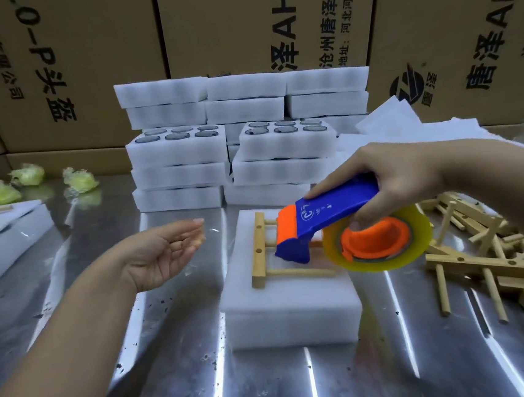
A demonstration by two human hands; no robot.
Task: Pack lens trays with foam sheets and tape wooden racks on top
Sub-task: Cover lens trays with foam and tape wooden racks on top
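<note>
A white foam-covered lens tray lies on the steel table in front of me. A wooden rack rests flat on its top. My right hand grips a blue and orange tape dispenser with a roll of clear tape, its front end low over the rack. My left hand hovers open, palm up, to the left of the tray and touches nothing.
Stacks of foam lens trays stand behind, some showing round lenses. Loose wooden racks are piled at the right. Foam sheets lie at the back right, another tray at the left, yellow-green wrappers beyond it. Cardboard boxes form the back wall.
</note>
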